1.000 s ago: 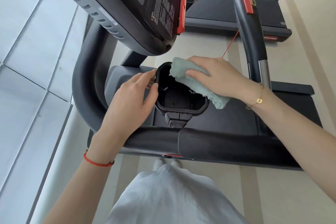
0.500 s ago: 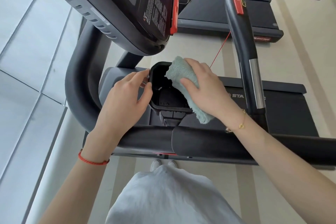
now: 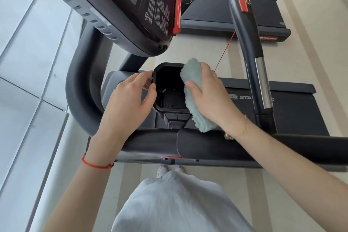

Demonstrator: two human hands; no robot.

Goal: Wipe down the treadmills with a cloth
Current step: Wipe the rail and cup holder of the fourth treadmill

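A black cup holder (image 3: 170, 88) hangs under the treadmill console (image 3: 120, 5), above the front crossbar (image 3: 188, 147). My left hand (image 3: 130, 103) grips the holder's left rim with thumb and fingers. My right hand (image 3: 209, 94) holds a folded pale green cloth (image 3: 194, 96) against the holder's right rim; the cloth's lower end hangs down over the crossbar. The thumb presses the cloth from the inner side. Much of the holder's right wall is hidden by the cloth.
A curved black handrail (image 3: 250, 47) with a red button and a steel sensor strip rises on the right. A red safety cord (image 3: 225, 51) runs behind my right hand. A second treadmill's deck (image 3: 235, 19) lies beyond. Grey wall panels (image 3: 28, 62) stand on the left.
My right hand has turned from lying across the holder's top right to running along its right rim, and the cloth now hangs lower. My left hand stays on the left rim.
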